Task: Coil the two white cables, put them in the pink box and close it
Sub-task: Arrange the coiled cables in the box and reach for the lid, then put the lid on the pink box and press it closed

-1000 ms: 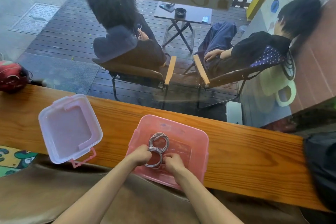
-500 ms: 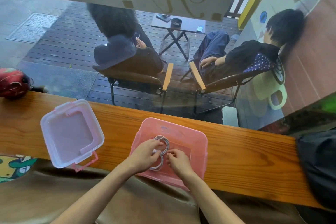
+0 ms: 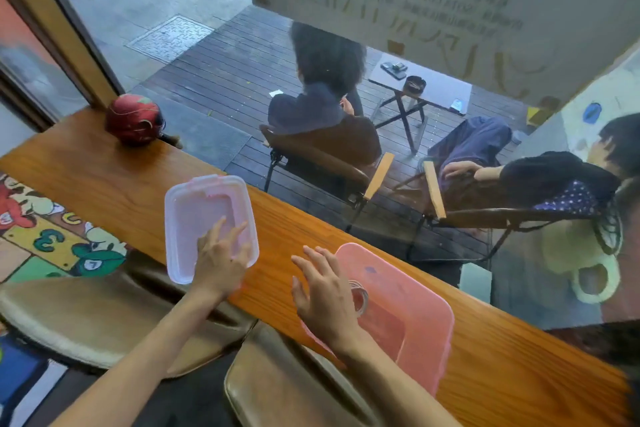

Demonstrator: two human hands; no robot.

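Note:
The pink box [image 3: 408,291] stands open on the wooden counter, right of centre. Coiled white cables [image 3: 359,295] lie inside it, partly hidden behind my right hand. My right hand [image 3: 323,298] hovers over the box's left edge with fingers spread, holding nothing. The translucent lid [image 3: 204,215] lies upside down on the counter to the left. My left hand [image 3: 220,255] rests on the lid's near right corner, fingers spread across its inner face and thumb at the rim; whether it grips the lid is unclear.
A red helmet-shaped object [image 3: 133,120] sits at the counter's far left end by the window. Two padded stools [image 3: 86,315] stand below the counter [image 3: 104,180]. Behind the glass, two people sit in chairs by a small folding table [image 3: 419,88].
Both hands have left the coiled cables in the box. My left hand moved left onto the lid, my right hand lifted to the box's left edge. The view swung left.

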